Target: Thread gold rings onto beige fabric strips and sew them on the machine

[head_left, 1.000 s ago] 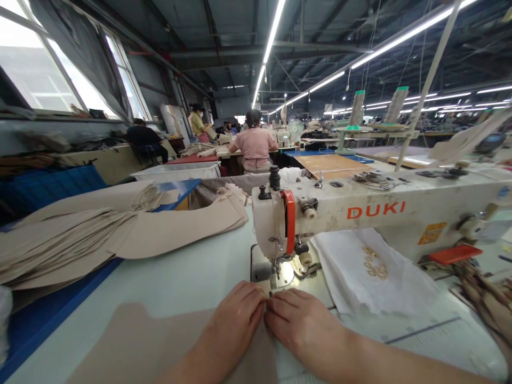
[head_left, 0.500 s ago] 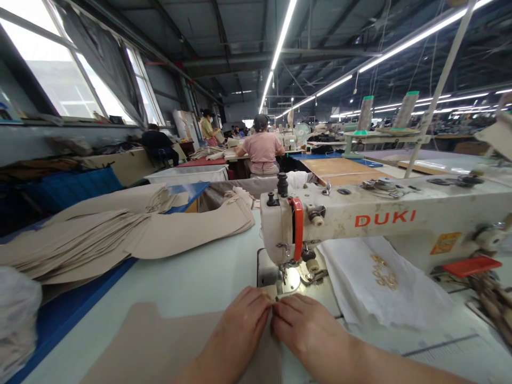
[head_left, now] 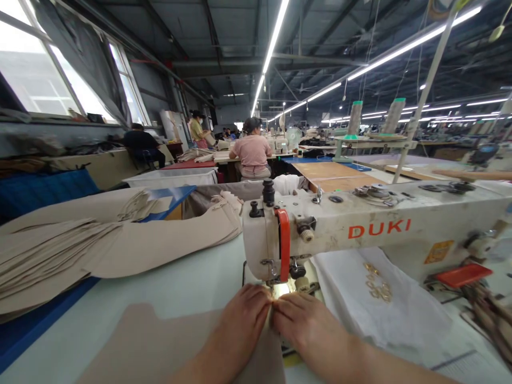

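A beige panel [head_left: 176, 338] is spread flat at the bottom of the head view, on a pale surface [head_left: 172, 290], its far edge brought close to the head of a white sewing machine [head_left: 332, 229]. The panel is held by the left hand [head_left: 244, 314] and the right hand [head_left: 304, 317], which are placed side by side with their fingertips nearly meeting, just in front of a bright glow beneath the machine head. Each grip is closed on the panel's edge, though the exact pinch is hidden by the fingers. The machine arm is marked with orange letters reading DUKI [head_left: 379, 229], and its head is crossed by an upright orange-red strip [head_left: 284, 245]. Below the arm, to the right of the hands, a white cloth [head_left: 344, 282] is laid out, with a loose cluster of gold-coloured rings [head_left: 380, 288] set on it. To the left, more beige pieces [head_left: 160, 234] are piled in overlapping layers, partly over a blue board [head_left: 48, 322]. Behind the machine, two thread cones [head_left: 354, 120] are carried on a stand. Farther back, a person in a pink top [head_left: 252, 152] is seen from behind, seated.
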`<state>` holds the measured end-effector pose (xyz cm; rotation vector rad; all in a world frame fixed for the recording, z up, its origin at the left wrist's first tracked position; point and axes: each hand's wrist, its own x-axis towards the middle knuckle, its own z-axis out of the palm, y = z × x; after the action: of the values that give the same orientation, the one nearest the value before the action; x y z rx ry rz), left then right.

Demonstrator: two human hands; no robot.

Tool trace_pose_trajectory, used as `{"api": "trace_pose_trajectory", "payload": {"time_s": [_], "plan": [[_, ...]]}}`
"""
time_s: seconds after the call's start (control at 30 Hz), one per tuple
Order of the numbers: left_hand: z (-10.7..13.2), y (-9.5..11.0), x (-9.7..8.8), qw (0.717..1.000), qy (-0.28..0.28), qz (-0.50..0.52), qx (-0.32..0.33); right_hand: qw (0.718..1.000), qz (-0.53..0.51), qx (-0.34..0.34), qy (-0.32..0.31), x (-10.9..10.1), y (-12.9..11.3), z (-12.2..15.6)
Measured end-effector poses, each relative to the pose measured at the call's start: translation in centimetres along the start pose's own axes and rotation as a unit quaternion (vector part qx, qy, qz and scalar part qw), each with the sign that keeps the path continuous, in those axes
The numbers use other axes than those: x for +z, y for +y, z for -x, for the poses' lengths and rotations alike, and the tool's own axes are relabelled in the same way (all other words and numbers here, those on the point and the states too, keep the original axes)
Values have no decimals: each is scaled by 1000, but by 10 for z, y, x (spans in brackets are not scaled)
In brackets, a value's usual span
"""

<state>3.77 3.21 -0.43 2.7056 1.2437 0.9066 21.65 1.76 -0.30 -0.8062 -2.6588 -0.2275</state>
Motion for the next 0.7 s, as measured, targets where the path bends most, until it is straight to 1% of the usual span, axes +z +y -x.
{"api": "trace_pose_trajectory", "payload": {"time_s": [0.13, 0.23, 0.33, 0.5, 0.7], "plan": [[-2, -4, 0, 1000, 27, 12, -1, 1000, -16, 21, -7, 2, 3, -1], [-2, -6, 0, 999, 48, 19, -14, 999, -21, 29, -10, 4, 3, 0], [-4, -7, 1, 998, 55, 24, -24, 999, -20, 35, -13, 5, 3, -1], [-7, -7, 1, 997, 71, 27, -21, 999, -15, 44, -24, 2, 5, -3], [-6, -8, 1, 997, 67, 29, -28, 999, -6, 38, -10, 0, 5, -3]]}}
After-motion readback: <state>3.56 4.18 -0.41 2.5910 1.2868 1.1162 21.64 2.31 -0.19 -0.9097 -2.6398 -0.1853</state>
